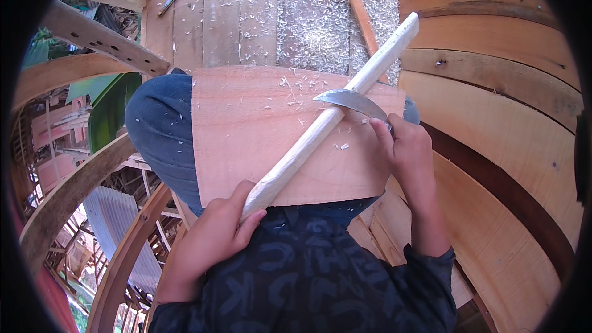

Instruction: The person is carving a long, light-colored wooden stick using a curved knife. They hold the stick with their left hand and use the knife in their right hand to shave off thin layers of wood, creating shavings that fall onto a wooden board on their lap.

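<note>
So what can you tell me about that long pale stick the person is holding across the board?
The stick is a long, slim length of pale, freshly cut wood with a squared far end. It lies slantwise across the reddish board on the person's lap. The left hand grips its near end; the right hand presses a curved metal blade against its middle. Wood shavings lie scattered about it.

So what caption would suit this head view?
Left hand steadies a pale stick on a lap board; right hand holds a curved blade.

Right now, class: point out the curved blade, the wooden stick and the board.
curved blade (351, 101), head view, middle of the metal.
wooden stick (308, 142), head view, mid-shaft.
board (246, 142), head view, bare face.
</note>
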Demonstrator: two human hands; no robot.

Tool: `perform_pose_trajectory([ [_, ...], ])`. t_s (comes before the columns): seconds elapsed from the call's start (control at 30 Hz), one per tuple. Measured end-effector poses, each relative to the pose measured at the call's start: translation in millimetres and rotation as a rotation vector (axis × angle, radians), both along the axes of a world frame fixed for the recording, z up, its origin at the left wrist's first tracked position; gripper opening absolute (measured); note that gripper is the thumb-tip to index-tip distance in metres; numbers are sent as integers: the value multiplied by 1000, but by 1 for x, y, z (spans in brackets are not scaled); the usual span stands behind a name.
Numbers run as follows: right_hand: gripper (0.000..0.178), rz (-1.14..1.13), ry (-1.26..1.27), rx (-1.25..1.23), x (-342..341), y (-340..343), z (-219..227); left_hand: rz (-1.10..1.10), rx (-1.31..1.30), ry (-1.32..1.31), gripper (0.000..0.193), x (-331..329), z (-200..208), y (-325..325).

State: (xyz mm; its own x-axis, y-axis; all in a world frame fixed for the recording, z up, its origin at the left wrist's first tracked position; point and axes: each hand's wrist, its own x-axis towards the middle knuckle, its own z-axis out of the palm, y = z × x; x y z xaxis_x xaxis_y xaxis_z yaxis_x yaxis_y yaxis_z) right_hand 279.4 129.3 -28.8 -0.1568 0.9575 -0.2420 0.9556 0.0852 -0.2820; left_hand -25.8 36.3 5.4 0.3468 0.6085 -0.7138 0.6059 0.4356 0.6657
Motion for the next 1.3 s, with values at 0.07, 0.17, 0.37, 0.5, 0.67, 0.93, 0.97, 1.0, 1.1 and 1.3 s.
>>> perform_pose_trajectory([
  [0.07, 49, -9, -28, -9, 1, 2, 1, -3, -2, 10, 32, 2, 2, 1],
  [0.17, 50, -18, -51, 18, 5, 7, 1, 45, 4, -13, 31, 6, 6, 4],
  [0.37, 51, -387, -12, 15, 53, 29, -6, -20, 45, 42, 31, -2, 12, -3],
  [0.5, 51, -268, 52, -9, 33, 5, 4, -34, 91, 63, 34, -4, 12, -6],
  [0.67, 51, -37, 53, 23, -3, -9, -3, -8, 98, 63, 34, 1, 14, -5],
  [0.93, 52, -47, -42, 106, 8, 12, -14, -5, 110, 90, 33, 4, 14, -6],
  [0.97, 53, -185, -36, 89, 18, 18, -19, -16, 117, 96, 33, 3, 13, -7],
  [1.0, 53, -317, -23, 69, 35, 31, -25, -22, 122, 107, 33, 2, 14, -10],
  [1.1, 54, -491, -29, -1, 69, 40, -16, -79, 164, 119, 32, -11, 11, -21],
  [1.3, 55, -171, 37, -19, 4, -2, -8, 85, -150, -134, 29, -17, 11, -12],
])
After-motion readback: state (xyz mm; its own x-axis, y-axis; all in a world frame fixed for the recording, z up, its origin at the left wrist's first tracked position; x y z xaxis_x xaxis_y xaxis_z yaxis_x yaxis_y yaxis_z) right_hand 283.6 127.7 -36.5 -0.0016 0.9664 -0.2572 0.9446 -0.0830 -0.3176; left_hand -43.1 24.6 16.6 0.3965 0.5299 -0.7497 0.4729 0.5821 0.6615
